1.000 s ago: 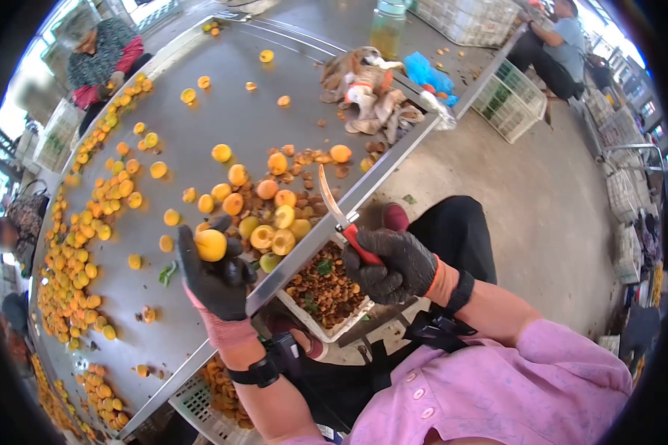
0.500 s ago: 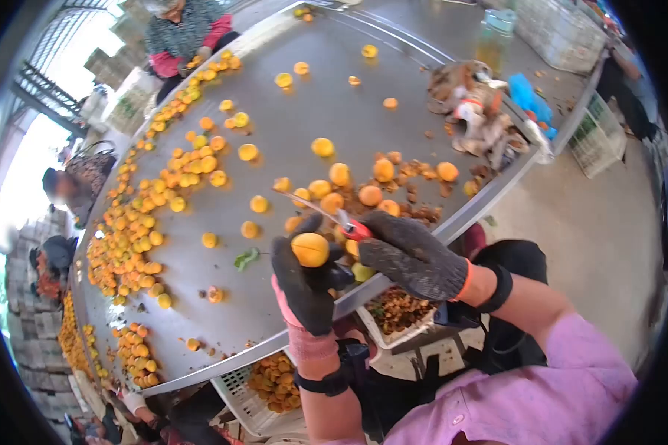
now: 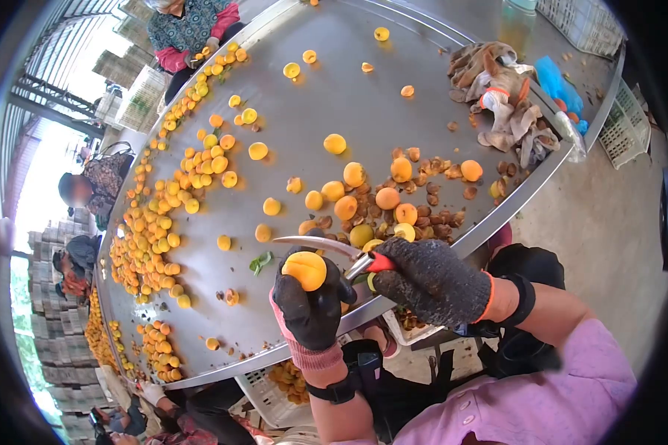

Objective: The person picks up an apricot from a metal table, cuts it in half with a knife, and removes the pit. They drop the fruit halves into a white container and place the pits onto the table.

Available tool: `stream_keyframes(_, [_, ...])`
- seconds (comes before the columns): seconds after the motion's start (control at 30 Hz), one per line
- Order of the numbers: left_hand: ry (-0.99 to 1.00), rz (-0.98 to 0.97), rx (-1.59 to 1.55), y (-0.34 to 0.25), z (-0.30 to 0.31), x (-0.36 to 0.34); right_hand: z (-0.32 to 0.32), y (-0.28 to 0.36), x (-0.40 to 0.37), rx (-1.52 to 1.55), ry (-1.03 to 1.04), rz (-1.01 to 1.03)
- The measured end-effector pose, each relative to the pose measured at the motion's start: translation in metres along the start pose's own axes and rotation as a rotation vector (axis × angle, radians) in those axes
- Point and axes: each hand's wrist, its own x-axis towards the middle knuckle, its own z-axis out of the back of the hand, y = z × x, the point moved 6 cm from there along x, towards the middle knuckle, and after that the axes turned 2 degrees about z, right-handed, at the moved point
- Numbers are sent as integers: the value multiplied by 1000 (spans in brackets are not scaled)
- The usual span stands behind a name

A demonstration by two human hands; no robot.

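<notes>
In a dark glove, my left hand is closed around an orange-yellow apricot over the table's near edge. A groove or cut line runs across the upper side of the fruit. My right hand, gloved too, grips the red handle of a curved knife. Its blade points left and passes just beyond the apricot, above the left fingers. Past the hands lie loose apricots among brown pits and scraps. A green leaf rests to the left of my left hand.
A large heap of apricots covers the metal table's left side. Dirty cloths and a blue bag lie at the right. Crates stand below the near edge. Other people sit along the far and left sides.
The blade has swung from pointing up and left to lying nearly level beyond the apricot. My left hand has turned the fruit slightly. The whole view has shifted a little.
</notes>
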Motion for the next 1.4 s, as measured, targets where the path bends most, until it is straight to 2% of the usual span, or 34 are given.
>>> stream_keyframes(0.03, [-9,-26,155,-3,-2,0,-1,0,-2,-18,33,-19])
stream_keyframes(0.07, [-1,-29,156,-4,-7,1,-2,0,-4,-17,25,-20])
stream_keyframes(0.13, [-49,4,-137,-6,-13,3,-7,-3,-8,-62,49,-75])
stream_keyframes(0.17, [-44,1,-138,-10,-14,3,-6,-1,-10,-64,44,-74])
stream_keyframes(0.23, [6,204,-344,-4,-19,3,-5,4,-12,-129,60,-85])
stream_keyframes(0.27, [6,200,-343,-4,-19,3,-4,4,-13,-129,58,-82])
stream_keyframes(0.33, [10,214,-338,0,-19,2,-2,10,-13,-215,75,47])
stream_keyframes(0.43, [48,224,-483,3,-21,3,-4,4,-17,-224,104,-17])
stream_keyframes(0.47, [50,220,-480,2,-21,3,-3,5,-19,-223,101,-14])
stream_keyframes(0.53, [42,226,-249,0,-18,2,-1,4,-20,-267,87,-57])
stream_keyframes(0.6, [55,329,-195,-7,-18,-2,-1,3,-16,-287,106,-96])
stream_keyframes(0.67, [-17,80,41,-12,-18,5,1,-1,-9,-309,122,-132])
stream_keyframes(0.73, [-4,256,22,-13,-20,2,2,-4,0,-318,158,-25])
stream_keyframes(0.8, [-57,221,1,-15,-24,4,-1,-9,3,-243,115,30])
stream_keyframes(0.87, [-104,192,-19,-8,-20,4,-7,-19,-2,-213,100,-68])
stream_keyframes(0.93, [-88,473,-208,24,-20,1,-8,-18,-4,-276,124,-124])
stream_keyframes(1.0, [-98,459,-177,20,-19,-4,-11,-21,-6,-339,162,-196])
stream_keyframes(1.07, [-109,413,-109,11,-20,-5,-6,-8,-2,-305,89,49])
stream_keyframes(1.13, [-83,374,-28,13,-14,-6,-6,-13,-3,-332,103,68])
stream_keyframes(1.2, [-65,120,101,-2,-16,-1,-9,-21,-5,-396,163,27])
stream_keyframes(1.23, [-33,188,-42,0,-17,-2,-8,-13,-1,-409,142,59])
stream_keyframes(1.27, [-34,191,-47,-4,-20,-3,-10,-12,-1,-412,146,56])
stream_keyframes(1.33, [-91,260,-252,-6,-26,-2,-10,-12,-1,-475,72,22])
stream_keyframes(1.37, [-57,361,-323,-1,-25,0,-10,-11,0,-475,70,25])
stream_keyframes(1.4, [-57,357,-323,2,-24,0,-13,-15,-1,-504,143,-29])
